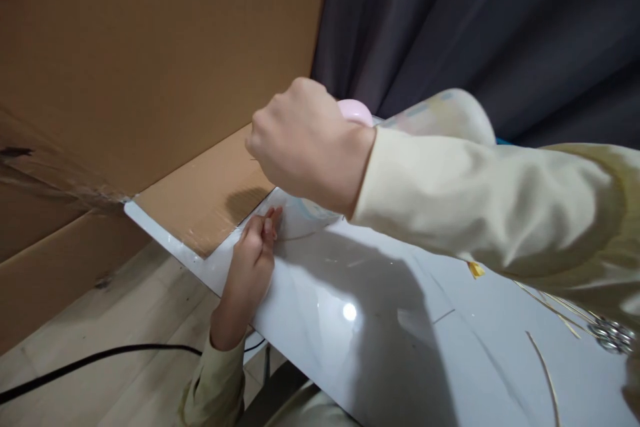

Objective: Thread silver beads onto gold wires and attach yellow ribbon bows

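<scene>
Rather blurred markings point(431, 115) near right hand point(306, 143)

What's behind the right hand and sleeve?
Behind the right hand and sleeve show a pink thing, a pale patterned thing and a dark curtain. Both things' lower parts are covered, so whether they join can't be seen; nor can the hand's grip.

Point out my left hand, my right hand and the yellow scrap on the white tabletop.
Left hand point(251, 259): head view, middle of the hand.
Right hand point(307, 147): head view, back of the hand.
Yellow scrap point(477, 271): head view, middle of its visible part.
</scene>
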### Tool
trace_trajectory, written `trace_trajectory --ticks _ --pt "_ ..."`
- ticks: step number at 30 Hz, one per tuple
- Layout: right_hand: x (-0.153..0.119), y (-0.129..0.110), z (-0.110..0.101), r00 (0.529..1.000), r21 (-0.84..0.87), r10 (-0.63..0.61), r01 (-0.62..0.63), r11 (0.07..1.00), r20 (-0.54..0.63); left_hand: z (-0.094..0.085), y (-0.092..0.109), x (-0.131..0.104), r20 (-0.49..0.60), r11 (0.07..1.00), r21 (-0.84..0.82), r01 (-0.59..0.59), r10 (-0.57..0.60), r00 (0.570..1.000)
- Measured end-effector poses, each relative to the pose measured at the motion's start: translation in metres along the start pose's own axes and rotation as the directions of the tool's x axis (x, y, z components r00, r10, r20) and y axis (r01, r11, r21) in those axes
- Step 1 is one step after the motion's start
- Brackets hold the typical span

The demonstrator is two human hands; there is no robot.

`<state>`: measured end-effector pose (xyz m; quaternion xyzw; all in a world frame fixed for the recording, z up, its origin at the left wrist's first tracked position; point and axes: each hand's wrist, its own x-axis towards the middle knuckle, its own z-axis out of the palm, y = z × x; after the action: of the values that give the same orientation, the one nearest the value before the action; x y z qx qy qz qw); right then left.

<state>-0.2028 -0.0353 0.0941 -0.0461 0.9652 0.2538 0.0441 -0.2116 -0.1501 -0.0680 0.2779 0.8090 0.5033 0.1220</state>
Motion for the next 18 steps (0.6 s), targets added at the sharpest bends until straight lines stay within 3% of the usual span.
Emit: trace_trajectory --ticks 7,11,13,16,18 --pt "-0.006 0.006 0.001 0.999 0.025 0.047 -0.047 0.999 0.011 -0.001 -0.002 -0.001 0.017 1.000 0.008 0.030 -0.030 0.999" --pt "-0.015 0.019 0.017 0.992 0.049 0.125 -0.124 0.991 -0.023 -0.003 -0.002 -0.003 0.016 0.996 0.088 0.025 -0.026 1.000" --pt "-0.022 0.031 0.033 0.969 0.152 0.201 -0.179 0.972 -0.145 -0.003 -0.003 -0.006 0.017 0.998 0.060 0.009 -0.010 1.000" --pt "-0.040 0.059 0.056 0.872 0.417 0.205 -0.002 0.909 -0.444 -0.003 -0.004 -0.009 -0.011 1.000 -0.020 -0.020 0.020 1.000" --pt "-0.057 0.085 0.064 0.811 0.518 0.295 0.012 0.855 -0.506 -0.002 -0.005 -0.012 -0.051 0.997 -0.054 -0.047 0.044 0.998"
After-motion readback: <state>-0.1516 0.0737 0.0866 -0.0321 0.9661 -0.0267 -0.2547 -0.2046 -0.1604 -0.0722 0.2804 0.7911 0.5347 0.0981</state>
